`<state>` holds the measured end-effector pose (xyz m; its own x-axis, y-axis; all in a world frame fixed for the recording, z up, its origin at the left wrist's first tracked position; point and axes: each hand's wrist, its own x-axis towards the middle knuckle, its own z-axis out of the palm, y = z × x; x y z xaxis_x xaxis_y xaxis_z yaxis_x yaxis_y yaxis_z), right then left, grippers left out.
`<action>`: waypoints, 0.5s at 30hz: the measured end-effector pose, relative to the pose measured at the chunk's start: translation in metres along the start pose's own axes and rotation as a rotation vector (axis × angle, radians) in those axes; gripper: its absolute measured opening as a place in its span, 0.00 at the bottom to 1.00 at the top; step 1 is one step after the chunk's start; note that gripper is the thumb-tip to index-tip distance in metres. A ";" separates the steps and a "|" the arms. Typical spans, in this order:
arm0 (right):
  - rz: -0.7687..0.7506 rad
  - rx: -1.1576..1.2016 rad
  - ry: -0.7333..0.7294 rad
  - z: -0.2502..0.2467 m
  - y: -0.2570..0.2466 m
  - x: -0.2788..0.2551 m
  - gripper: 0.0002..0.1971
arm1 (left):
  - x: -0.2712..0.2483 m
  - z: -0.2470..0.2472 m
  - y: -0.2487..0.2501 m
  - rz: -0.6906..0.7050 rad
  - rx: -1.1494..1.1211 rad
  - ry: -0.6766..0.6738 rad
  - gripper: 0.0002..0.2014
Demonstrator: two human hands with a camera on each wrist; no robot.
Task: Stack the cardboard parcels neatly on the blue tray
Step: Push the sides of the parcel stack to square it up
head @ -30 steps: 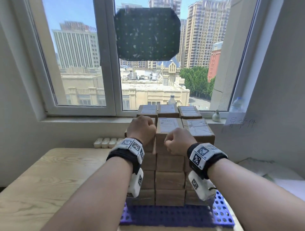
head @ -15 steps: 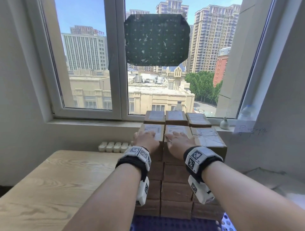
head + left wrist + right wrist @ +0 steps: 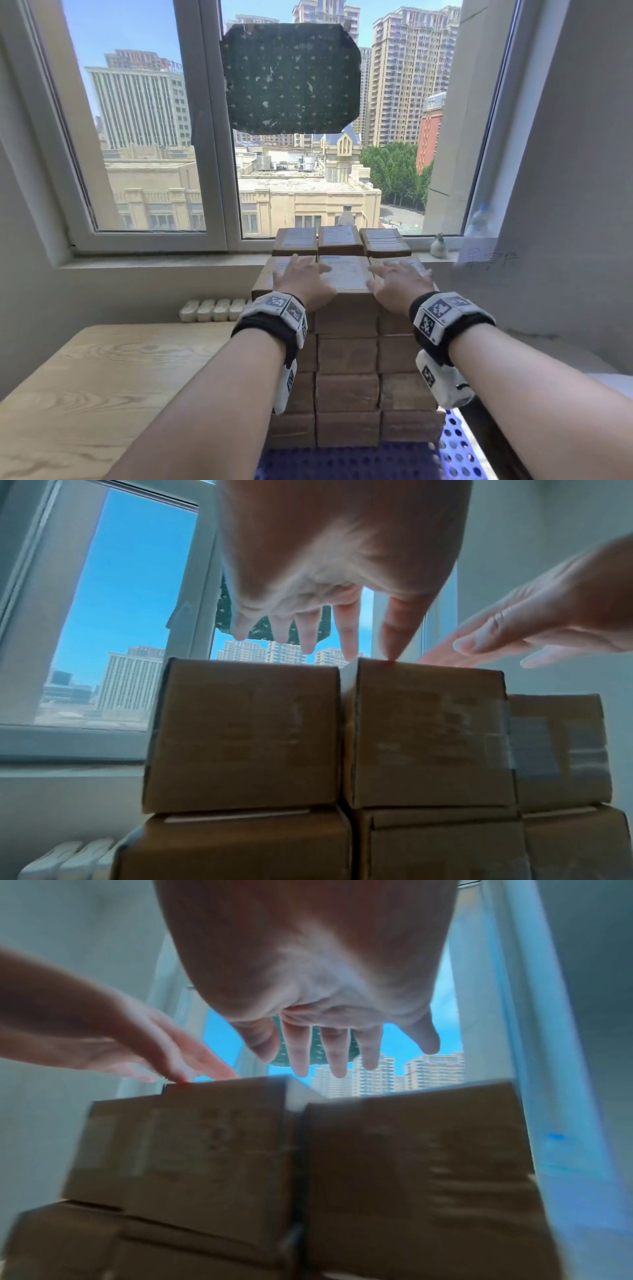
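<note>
- The tray (image 3: 455,452) lies nearest, on the table (image 3: 85,394) by the wall, with the parcels (image 3: 346,353) standing on it in a block three wide and several layers high.
- The stack looks all but finished: no loose parcel shows on the table, and what seems left is squaring the top layer.
- The left hand (image 3: 301,284) lies flat on the top front parcels, fingers (image 3: 346,631) straight and spread, gripping nothing; its thumb tip touches the front edge of the middle parcel (image 3: 342,277).
- The right hand (image 3: 400,284) is likewise flat and open over the right front parcel (image 3: 411,1164), holding nothing; whether it touches I cannot tell.
- A narrow gap shows between the left front parcel (image 3: 246,734) and the middle one, which stands slightly proud in front.
- Each top parcel's long axis runs away from the person toward the window (image 3: 137,137), labels upward.
- The far row (image 3: 340,236) of three lies the same way, the right one turned a little.
</note>
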<state>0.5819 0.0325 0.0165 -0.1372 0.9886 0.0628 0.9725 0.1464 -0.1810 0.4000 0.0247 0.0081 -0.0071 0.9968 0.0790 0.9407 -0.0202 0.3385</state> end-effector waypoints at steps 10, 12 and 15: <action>0.040 -0.002 -0.041 0.010 0.024 -0.016 0.31 | 0.002 0.021 0.024 0.113 0.038 -0.013 0.36; 0.037 0.015 -0.042 0.010 0.025 -0.016 0.30 | 0.001 0.022 0.025 0.116 0.043 0.021 0.35; 0.039 0.050 -0.039 0.008 0.028 -0.014 0.31 | 0.000 0.023 0.026 0.112 0.045 0.039 0.34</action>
<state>0.6094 0.0232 0.0028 -0.1073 0.9941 0.0163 0.9668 0.1082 -0.2315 0.4321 0.0257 -0.0048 0.0868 0.9847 0.1512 0.9506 -0.1272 0.2830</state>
